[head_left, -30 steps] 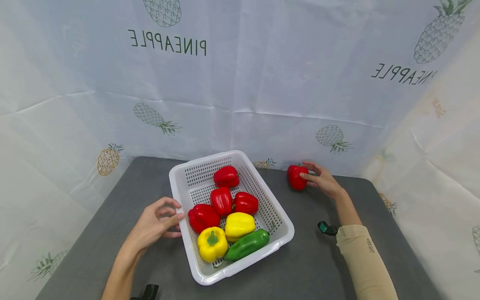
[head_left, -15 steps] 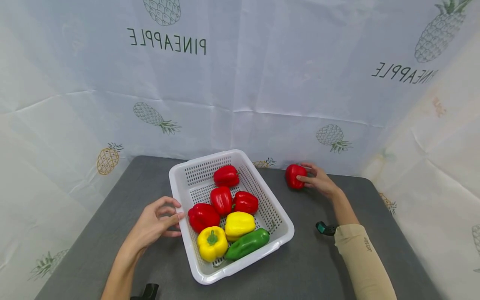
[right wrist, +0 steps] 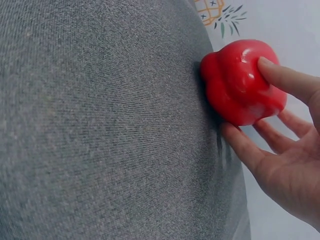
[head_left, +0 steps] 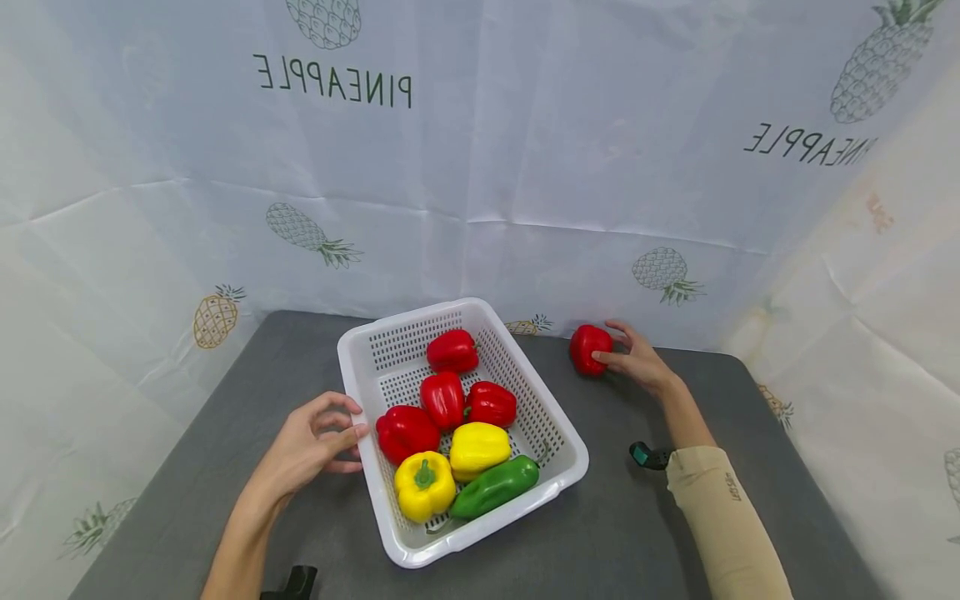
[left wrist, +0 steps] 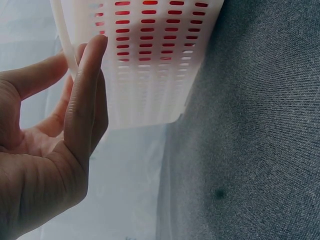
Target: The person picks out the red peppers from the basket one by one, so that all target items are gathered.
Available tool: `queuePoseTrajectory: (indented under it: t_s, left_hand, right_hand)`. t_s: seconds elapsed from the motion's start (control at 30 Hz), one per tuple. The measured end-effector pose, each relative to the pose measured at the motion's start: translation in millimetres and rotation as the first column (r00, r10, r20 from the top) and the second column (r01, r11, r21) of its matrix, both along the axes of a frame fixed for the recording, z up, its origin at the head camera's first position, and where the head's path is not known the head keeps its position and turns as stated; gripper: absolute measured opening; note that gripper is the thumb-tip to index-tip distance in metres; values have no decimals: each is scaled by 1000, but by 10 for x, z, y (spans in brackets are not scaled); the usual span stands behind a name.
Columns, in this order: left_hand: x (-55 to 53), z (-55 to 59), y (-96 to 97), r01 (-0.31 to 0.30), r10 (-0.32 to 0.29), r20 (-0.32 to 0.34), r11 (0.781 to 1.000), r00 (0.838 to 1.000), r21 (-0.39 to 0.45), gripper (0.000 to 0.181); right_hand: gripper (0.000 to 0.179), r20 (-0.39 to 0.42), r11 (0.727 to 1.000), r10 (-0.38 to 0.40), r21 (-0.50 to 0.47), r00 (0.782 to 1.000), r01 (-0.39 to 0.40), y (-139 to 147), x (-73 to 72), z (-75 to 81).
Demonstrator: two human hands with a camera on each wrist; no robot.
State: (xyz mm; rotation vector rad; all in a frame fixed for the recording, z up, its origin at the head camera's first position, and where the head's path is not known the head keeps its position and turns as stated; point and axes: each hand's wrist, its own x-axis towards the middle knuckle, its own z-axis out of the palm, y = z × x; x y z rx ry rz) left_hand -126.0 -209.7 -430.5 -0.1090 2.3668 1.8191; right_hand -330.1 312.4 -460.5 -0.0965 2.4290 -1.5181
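Note:
My left hand (head_left: 311,437) pinches the left rim of a white slotted plastic basket (head_left: 540,408), thumb on one side and fingers on the other, as the left wrist view shows. Inside lie several red bell peppers (head_left: 453,352), two yellow bell peppers (head_left: 480,450) and a long green pepper (head_left: 495,489). At the back of the table, right of the basket, my right hand (head_left: 637,360) holds another red bell pepper (head_left: 588,350). In the right wrist view its thumb presses the side of this pepper (right wrist: 240,85) while the fingers reach underneath, close over the table.
The grey cloth-covered table (head_left: 585,533) meets a white pineapple-print curtain (head_left: 525,167) along its back edge. A black strap with a teal end (head_left: 648,456) hangs at the right wrist, and a black piece (head_left: 300,581) shows by the left forearm.
My right hand has shifted slightly left with the red bell pepper, which has turned a little so its stem no longer shows. The left hand and the basket have stayed in place.

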Motion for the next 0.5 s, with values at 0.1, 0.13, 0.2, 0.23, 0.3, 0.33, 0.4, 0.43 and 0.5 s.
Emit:
queuePoseTrajectory:
  t_s: [0.1, 0.13, 0.2, 0.23, 0.3, 0.33, 0.4, 0.43, 0.5]
  left_hand:
    - [0, -1, -9, 3, -3, -1, 1000, 1000, 6, 48]
    - [-1, -1, -9, 4, -4, -2, 1000, 1000, 9, 48]
    - [-2, 0, -7, 6, -6, -3, 1000, 1000, 14, 48]
    - [-1, 1, -6, 6, -6, -3, 1000, 1000, 14, 48]
    - [-1, 5, -3, 5, -5, -3, 1000, 1000, 12, 47]
    - [0, 6, -2, 4, -4, -2, 1000, 1000, 12, 47]
    - [0, 7, -3, 6, -6, -1, 1000, 1000, 12, 47]
    - [0, 7, -4, 7, -7, -1, 1000, 1000, 13, 47]
    - [1, 4, -8, 7, -7, 1, 1000, 1000, 15, 47]
  right_hand:
    - [95, 3, 1000, -10, -1, 1000, 10, -19, 12, 8]
    - [95, 3, 1000, -13, -3, 1000, 13, -21, 14, 12]
    - [95, 4, 1000, -20, -5, 1000, 20, -18, 19, 18]
    - [96, 3, 1000, -21, -3, 1000, 21, -16, 22, 22]
    - [96, 0, 1000, -22, -9, 1000, 22, -7, 22, 19]
    - [95, -1, 1000, -22, -8, 1000, 22, -3, 20, 18]
    - [95, -8, 1000, -19, -6, 1000, 19, 7, 12, 9]
    - [95, -13, 1000, -17, -4, 1000, 17, 10, 10, 5]
    - [94, -19, 1000, -14, -1, 1000, 14, 13, 8, 3]
